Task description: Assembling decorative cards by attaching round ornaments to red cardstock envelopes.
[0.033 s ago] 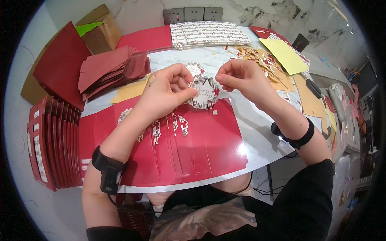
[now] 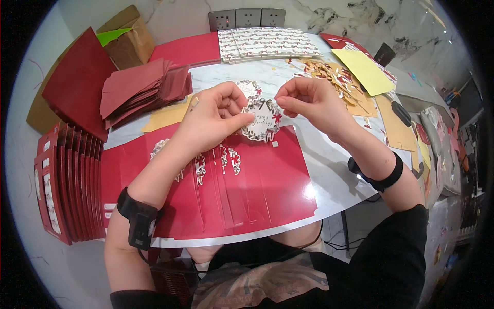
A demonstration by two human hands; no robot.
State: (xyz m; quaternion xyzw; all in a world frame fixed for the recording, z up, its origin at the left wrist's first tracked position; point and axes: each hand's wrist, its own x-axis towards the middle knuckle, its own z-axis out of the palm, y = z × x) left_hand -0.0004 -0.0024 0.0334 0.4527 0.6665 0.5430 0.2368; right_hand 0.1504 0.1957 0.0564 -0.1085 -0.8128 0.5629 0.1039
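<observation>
A: Wreath cutout (image 2: 262, 119), round and white with a bow and a ring of leaves — we see it held above the desk (image 2: 329, 170), between our two hands at the middle of the view.

B: Going from the left, we first meet the row of red folded cards (image 2: 67, 185) standing on edge; their far ends run into the dark rim. Then the loose heap of dark red paper (image 2: 139, 90).

A: Our left hand (image 2: 213, 121) comes next. Its grip is pressed together, thumb and fingers pinching the cutout's left edge. The fingertips lie behind the paper, so we cannot see them.

B: Under it the red sheets (image 2: 247, 190) overlap, with more wreath cutouts (image 2: 226, 159) half tucked beneath our forearm.

A: Our right hand (image 2: 309, 100) pinches the cutout's top right edge, fingers curled; how much it grasps is hard to make out.

B: Further right, a pile of paper scraps (image 2: 329, 74) and a yellow sheet (image 2: 368, 72). Beyond that the edge blurs and bends; we cannot tell what lies there.
</observation>
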